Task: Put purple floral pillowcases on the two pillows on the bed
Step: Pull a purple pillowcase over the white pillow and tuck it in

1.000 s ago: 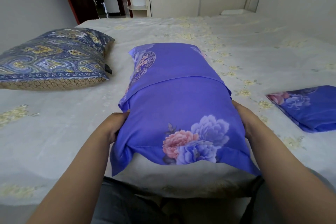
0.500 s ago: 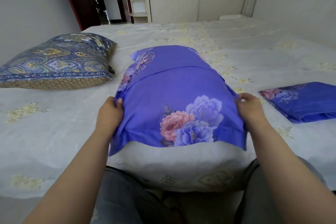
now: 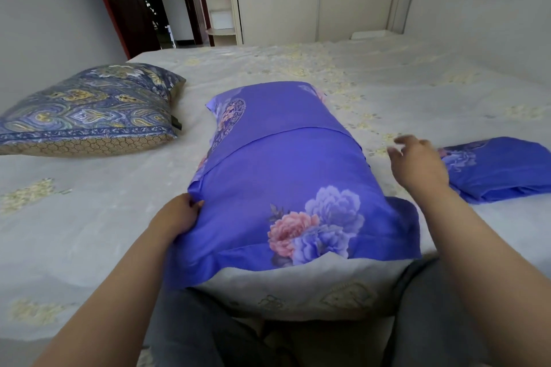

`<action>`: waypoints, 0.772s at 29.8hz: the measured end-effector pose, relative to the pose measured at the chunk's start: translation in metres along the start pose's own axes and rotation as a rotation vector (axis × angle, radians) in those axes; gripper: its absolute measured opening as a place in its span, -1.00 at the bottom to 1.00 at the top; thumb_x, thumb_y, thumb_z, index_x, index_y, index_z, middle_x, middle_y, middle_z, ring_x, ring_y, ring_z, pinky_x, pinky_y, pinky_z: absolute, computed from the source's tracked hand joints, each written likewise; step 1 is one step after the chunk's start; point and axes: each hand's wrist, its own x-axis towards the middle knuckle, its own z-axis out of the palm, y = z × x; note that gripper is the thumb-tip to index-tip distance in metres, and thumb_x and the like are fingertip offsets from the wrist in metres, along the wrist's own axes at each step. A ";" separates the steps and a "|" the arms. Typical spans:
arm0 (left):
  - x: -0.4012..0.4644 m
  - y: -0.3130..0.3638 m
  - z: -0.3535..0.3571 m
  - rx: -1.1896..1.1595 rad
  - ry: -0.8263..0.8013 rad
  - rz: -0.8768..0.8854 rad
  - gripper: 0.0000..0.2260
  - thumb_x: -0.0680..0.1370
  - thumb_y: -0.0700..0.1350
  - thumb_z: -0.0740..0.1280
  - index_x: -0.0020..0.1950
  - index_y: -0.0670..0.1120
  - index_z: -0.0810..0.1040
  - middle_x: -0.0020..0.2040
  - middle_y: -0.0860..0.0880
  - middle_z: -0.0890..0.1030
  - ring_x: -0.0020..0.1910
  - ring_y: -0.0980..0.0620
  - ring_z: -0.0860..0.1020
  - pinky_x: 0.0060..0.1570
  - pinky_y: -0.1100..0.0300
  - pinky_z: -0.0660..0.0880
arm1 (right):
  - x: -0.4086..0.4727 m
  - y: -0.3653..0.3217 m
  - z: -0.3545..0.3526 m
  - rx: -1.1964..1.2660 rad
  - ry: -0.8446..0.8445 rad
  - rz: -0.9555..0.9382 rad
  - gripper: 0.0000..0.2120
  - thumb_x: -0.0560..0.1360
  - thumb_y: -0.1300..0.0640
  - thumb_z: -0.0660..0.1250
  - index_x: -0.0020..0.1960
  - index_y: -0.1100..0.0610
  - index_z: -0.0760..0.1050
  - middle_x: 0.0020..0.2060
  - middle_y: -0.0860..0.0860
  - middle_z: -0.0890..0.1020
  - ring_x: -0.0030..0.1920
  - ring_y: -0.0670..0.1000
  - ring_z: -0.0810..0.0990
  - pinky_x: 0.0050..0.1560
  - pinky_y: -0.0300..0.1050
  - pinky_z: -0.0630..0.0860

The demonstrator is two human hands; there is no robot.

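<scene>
The right hand (image 3: pixel 419 162) has let go of the pillow's edge, which it was gripping half a second ago, and now hovers off to the right above the cream embroidered bedspread (image 3: pixel 417 83), its fingers spread loose and holding nothing, a little blurred. It sits between the pillow and the folded purple floral pillowcase (image 3: pixel 501 168) lying flat farther right, touching neither that I can see. The left hand (image 3: pixel 179 214) has stayed where it was, fingers curled and pinching the left side of the purple pillowcase with pink and lilac peonies (image 3: pixel 286 182), which already covers the plump pillow in the middle of the bed. That covered pillow lies lengthwise away from the person, its near flange spread over the bed's front edge, and its right near corner now lies slack on the spread where the right hand left it. Over on the left, well apart, the second pillow in its blue and gold paisley cover (image 3: pixel 89 110) lies unmoved. The person's grey trouser legs (image 3: pixel 190 334) show below the bed's edge.
</scene>
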 end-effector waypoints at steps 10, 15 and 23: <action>-0.014 0.099 -0.036 -0.183 0.517 0.390 -0.48 0.47 -0.26 0.16 0.44 -0.12 0.30 0.47 -0.14 0.25 0.43 -0.17 0.23 0.40 0.00 0.20 | -0.052 -0.092 0.073 -0.228 -0.445 -0.422 -0.31 0.44 -0.47 -0.18 0.47 -0.28 -0.31 0.51 -0.13 -0.27 0.52 0.12 -0.26 0.42 0.34 -0.25; -0.013 0.212 -0.015 -0.005 0.162 0.741 -0.60 0.63 0.07 0.04 0.49 0.15 0.20 0.53 0.07 0.16 0.53 0.01 0.05 0.48 -0.04 -0.03 | -0.055 -0.086 0.074 -0.303 -0.432 -0.545 -0.39 0.51 -0.37 -0.22 0.49 -0.23 -0.28 0.52 -0.15 -0.25 0.51 0.09 -0.32 0.42 0.32 -0.29; 0.028 0.115 0.024 0.215 0.122 0.349 -0.34 0.44 0.47 -0.05 0.49 0.32 -0.12 0.55 0.18 -0.15 0.54 0.02 -0.15 0.43 -0.21 -0.20 | -0.066 -0.051 0.086 0.163 -0.270 -0.341 -0.30 0.55 -0.28 0.04 0.55 -0.04 -0.13 0.53 -0.18 -0.12 0.49 -0.20 -0.22 0.49 0.07 -0.28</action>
